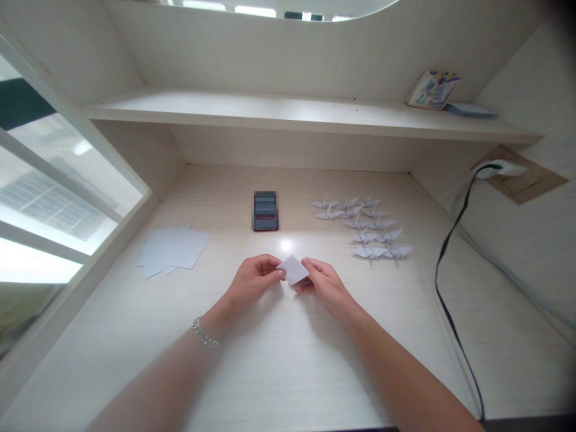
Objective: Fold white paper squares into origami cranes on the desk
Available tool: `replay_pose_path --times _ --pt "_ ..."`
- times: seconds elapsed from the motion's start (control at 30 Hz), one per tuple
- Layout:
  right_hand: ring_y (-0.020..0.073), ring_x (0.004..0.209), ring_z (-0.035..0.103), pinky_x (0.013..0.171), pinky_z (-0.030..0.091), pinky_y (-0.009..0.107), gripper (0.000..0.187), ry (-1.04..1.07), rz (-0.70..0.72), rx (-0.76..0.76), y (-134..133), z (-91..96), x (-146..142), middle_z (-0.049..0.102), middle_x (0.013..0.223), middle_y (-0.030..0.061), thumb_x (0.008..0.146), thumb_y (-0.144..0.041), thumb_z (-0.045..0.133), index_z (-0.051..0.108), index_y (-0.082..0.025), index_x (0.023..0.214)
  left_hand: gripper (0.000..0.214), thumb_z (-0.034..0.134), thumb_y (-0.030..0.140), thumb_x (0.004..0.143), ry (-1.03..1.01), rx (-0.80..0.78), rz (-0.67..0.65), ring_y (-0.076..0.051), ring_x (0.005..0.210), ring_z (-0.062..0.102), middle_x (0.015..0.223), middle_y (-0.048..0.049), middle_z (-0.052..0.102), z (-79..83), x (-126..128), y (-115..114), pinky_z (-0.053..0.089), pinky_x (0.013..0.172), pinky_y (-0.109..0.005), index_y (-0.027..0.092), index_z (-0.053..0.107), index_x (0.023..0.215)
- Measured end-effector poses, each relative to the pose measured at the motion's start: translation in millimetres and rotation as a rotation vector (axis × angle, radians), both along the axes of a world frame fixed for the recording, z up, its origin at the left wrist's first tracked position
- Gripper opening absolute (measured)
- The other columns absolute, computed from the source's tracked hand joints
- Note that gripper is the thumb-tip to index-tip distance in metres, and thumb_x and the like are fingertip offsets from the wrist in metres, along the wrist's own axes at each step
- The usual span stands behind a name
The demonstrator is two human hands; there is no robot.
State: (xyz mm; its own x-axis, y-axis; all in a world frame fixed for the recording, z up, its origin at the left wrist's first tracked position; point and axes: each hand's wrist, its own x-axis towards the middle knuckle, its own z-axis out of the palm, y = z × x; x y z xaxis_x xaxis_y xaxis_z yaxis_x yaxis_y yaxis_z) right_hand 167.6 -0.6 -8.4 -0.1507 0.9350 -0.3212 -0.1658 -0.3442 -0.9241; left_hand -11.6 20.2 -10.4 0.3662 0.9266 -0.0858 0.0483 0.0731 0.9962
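A small folded square of white paper [294,271] is held between both hands over the middle of the desk, one corner pointing away from me. My left hand [257,277] pinches its left corner between thumb and fingers. On the opposite side, my right hand [324,282] grips the right edge, with some fingers under the paper. Several folded paper cranes [371,237] stand in rows to the right, beyond my right hand. Loose white paper sheets [173,249] lie in an uneven pile at the left.
A phone [265,211] with a blurred screen lies beyond my hands. A black cable [443,258] runs from the wall socket [519,174] down the desk's right side. On the shelf [270,111] above sits a colourful box [432,90]. A window [63,174] borders the left.
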Motion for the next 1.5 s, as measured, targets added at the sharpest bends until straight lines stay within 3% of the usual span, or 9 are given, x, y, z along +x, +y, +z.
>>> replay_pose_path --times 0.1,0.23,0.37,0.53,0.8,1.07,1.5 --pt "0.0166 0.067 0.061 0.055 0.049 0.025 0.048 0.04 0.017 0.051 1 -0.3 2 0.066 0.077 0.0074 0.077 -0.06 0.052 0.066 -0.014 0.082 0.015 0.067 0.024 0.072 0.01 -0.048 0.004 -0.012 0.064 0.058 0.072 -0.0039 0.066 -0.7 -2 1 0.046 0.061 -0.023 0.012 0.066 0.082" --pt "0.012 0.053 0.057 0.05 0.046 0.023 0.036 -0.038 0.058 0.091 1 -1.6 2 0.063 0.064 0.0029 0.068 -0.048 0.069 0.065 -0.014 0.078 0.021 0.067 0.025 0.071 0.003 -0.089 0.022 -0.013 0.062 0.058 0.068 -0.0044 0.065 -1.7 -2 1 0.046 0.059 -0.024 0.011 0.066 0.086" --pt "0.0121 0.053 0.059 0.051 0.047 0.023 0.032 -0.016 -0.003 0.079 -1 -4.5 -1 0.063 0.063 0.0019 0.068 -0.044 0.07 0.063 -0.014 0.076 0.031 0.067 0.029 0.072 -0.101 -0.128 0.101 -0.013 0.063 0.059 0.073 -0.0042 0.064 -1.2 2 -1 0.049 0.06 -0.026 0.012 0.064 0.098" --pt "0.0143 0.056 0.061 0.053 0.049 0.025 0.032 -0.011 -0.06 0.066 -2 -6.3 -5 0.064 0.063 0.0028 0.069 -0.045 0.07 0.062 -0.015 0.075 0.046 0.073 0.027 0.066 -0.136 -0.144 0.084 -0.012 0.059 0.06 0.068 0.0008 0.06 -0.7 8 -5 0.051 0.06 -0.028 0.015 0.058 0.108" --pt "0.0157 0.06 0.061 0.056 0.051 0.027 0.028 -0.068 -0.017 0.109 -3 -9.9 -5 0.065 0.066 0.0021 0.069 -0.044 0.069 0.062 -0.017 0.074 0.033 0.067 0.02 0.067 -0.042 -0.115 0.049 -0.01 0.051 0.056 0.057 0.0064 0.05 -2.6 5 -3 0.049 0.053 -0.024 0.015 0.06 0.1" --pt "0.0138 0.056 0.058 0.053 0.049 0.026 0.025 -0.083 0.016 0.115 -2 -7.9 -1 0.062 0.062 -0.0001 0.066 -0.04 0.071 0.062 -0.016 0.067 0.021 0.065 0.031 0.073 -0.011 -0.073 0.017 -0.012 0.059 0.057 0.069 -0.0036 0.063 -1.8 4 -1 0.046 0.053 -0.022 0.012 0.064 0.082" --pt "0.0145 0.058 0.061 0.052 0.052 0.026 0.021 -0.089 0.049 0.126 -3 -1.6 1 0.07 0.069 0.0043 0.064 -0.029 0.071 0.075 -0.017 0.081 0.015 0.067 0.024 0.067 -0.009 -0.047 0.008 -0.015 0.067 0.06 0.074 -0.0055 0.067 1.1 1 -2 0.046 0.061 -0.025 0.014 0.068 0.077"
